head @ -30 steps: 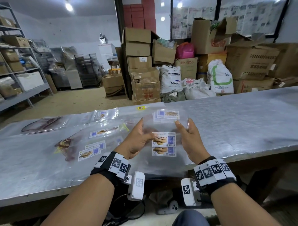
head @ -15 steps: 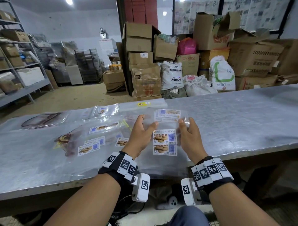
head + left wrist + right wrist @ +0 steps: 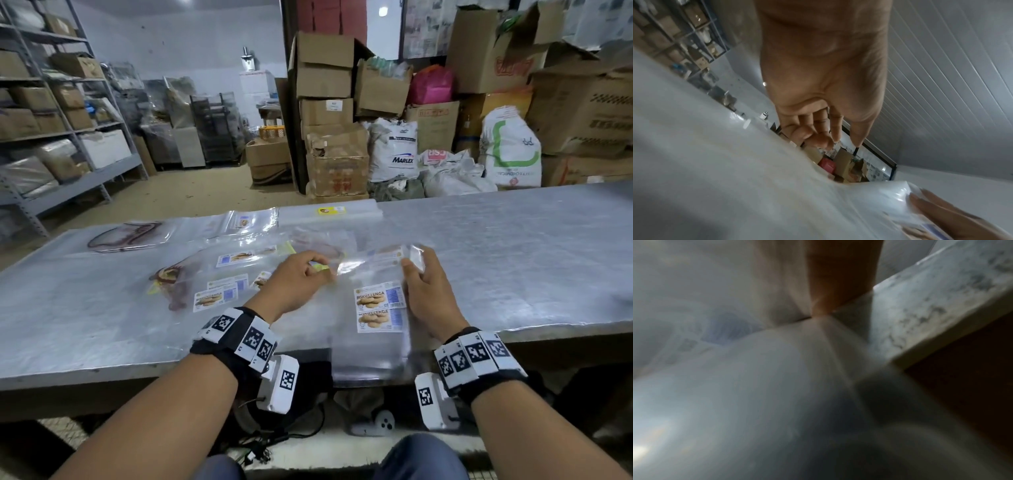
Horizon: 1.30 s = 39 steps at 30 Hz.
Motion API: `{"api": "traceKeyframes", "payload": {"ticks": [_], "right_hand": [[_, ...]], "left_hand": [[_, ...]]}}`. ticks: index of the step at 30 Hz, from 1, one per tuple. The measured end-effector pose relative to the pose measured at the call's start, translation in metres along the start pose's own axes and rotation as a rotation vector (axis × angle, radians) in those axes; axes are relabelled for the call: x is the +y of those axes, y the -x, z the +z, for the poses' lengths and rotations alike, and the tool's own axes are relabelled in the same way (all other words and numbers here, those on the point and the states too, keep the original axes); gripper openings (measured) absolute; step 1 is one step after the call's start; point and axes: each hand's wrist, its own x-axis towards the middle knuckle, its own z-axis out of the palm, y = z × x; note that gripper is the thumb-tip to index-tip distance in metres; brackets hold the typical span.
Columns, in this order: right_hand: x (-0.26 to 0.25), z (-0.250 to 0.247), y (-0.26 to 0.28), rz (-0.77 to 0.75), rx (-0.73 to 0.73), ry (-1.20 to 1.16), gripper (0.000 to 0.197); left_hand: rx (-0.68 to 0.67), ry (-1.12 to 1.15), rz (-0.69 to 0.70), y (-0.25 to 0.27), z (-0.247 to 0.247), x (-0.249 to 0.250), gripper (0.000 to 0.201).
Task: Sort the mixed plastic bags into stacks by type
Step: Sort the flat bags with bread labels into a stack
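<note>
A clear plastic bag (image 3: 373,274) with two biscuit labels (image 3: 378,298) lies on top of a stack of clear bags (image 3: 370,359) that overhangs the table's near edge. My left hand (image 3: 303,275) has its fingers curled and pinches the bag's upper left edge. My right hand (image 3: 423,284) holds the upper right edge, thumb on top, and the edge lifts slightly off the table. In the left wrist view my left hand's fingers (image 3: 816,136) curl down onto the plastic (image 3: 735,178). The right wrist view is blurred, showing mostly plastic (image 3: 756,386).
Left of my hands lie mixed bags: several biscuit-labelled ones (image 3: 215,298), one with a brown print (image 3: 171,277), one with a dark oval print (image 3: 126,234). A stack with a yellow label (image 3: 329,210) lies at the back. The metal table (image 3: 513,257) runs right. Boxes and sacks stand behind.
Both hands have slid forward from beside the labels to the bag's top edge. The left hand's fingers have curled, and the top edge has lifted.
</note>
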Motion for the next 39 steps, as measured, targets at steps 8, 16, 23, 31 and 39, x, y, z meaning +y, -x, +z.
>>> {"api": "traceKeyframes", "payload": {"ticks": [8,16,23,31,39], "right_hand": [[0.000,0.009,-0.004,0.002,-0.141,0.115,0.023],[-0.003,0.010,0.003,-0.013,-0.144,0.183,0.027],[-0.002,0.011,0.008,-0.024,-0.138,0.200,0.027],[-0.005,0.010,0.010,-0.037,-0.161,0.216,0.027],[-0.003,0.010,0.008,-0.042,-0.202,0.204,0.022]], "left_hand": [[-0.054,-0.660,-0.055,0.000,-0.070,-0.033,0.047],[-0.288,-0.824,-0.076,0.013,-0.091,-0.043,0.050],[-0.147,-0.688,-0.148,0.008,-0.098,-0.027,0.080],[-0.112,-0.541,-0.325,-0.011,-0.082,-0.026,0.084],[-0.076,-0.391,-0.285,-0.014,-0.083,-0.031,0.037]]}}
